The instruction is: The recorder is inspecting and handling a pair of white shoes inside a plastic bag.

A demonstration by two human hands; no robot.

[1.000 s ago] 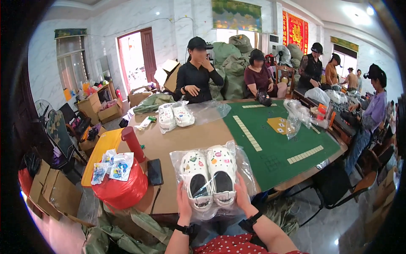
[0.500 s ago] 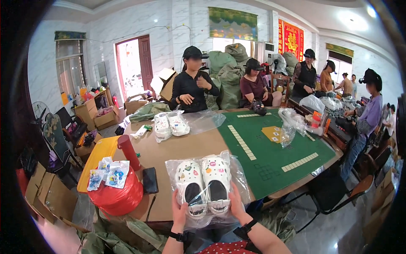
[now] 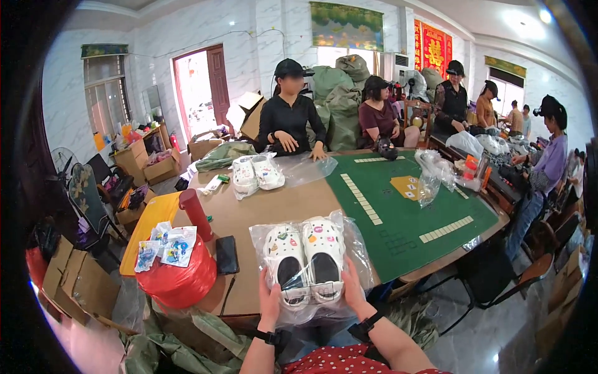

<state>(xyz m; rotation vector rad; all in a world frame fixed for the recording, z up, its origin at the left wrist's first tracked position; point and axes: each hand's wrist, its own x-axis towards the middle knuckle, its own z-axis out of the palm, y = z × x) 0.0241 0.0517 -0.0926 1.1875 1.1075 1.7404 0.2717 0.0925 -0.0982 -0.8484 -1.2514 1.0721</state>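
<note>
A pair of white clogs (image 3: 305, 249) with colourful charms and dark insoles lies inside a clear plastic bag (image 3: 358, 258), toes pointing away from me, at the table's near edge. My left hand (image 3: 270, 300) grips the bag's left side by the heel of one clog. On the opposite side, my right hand (image 3: 354, 288) clasps the bag by the other heel, so the pair is held between my palms. Farther off, a second pair of white clogs (image 3: 256, 174) rests on the brown tabletop (image 3: 240, 221), with clear plastic around it.
To the left are a red roll of plastic twine (image 3: 177, 277) with small packets (image 3: 176, 245) on top, a red cylinder (image 3: 195, 212) and a black phone (image 3: 227, 254). A green mat (image 3: 398, 218) covers the right. Across the table stands a co-worker (image 3: 289, 115); a chair (image 3: 492, 287) is at right.
My hands still hold the bagged clogs. The co-worker opposite has lowered a raised hand onto the clear plastic on the table. The whole view has shifted slightly.
</note>
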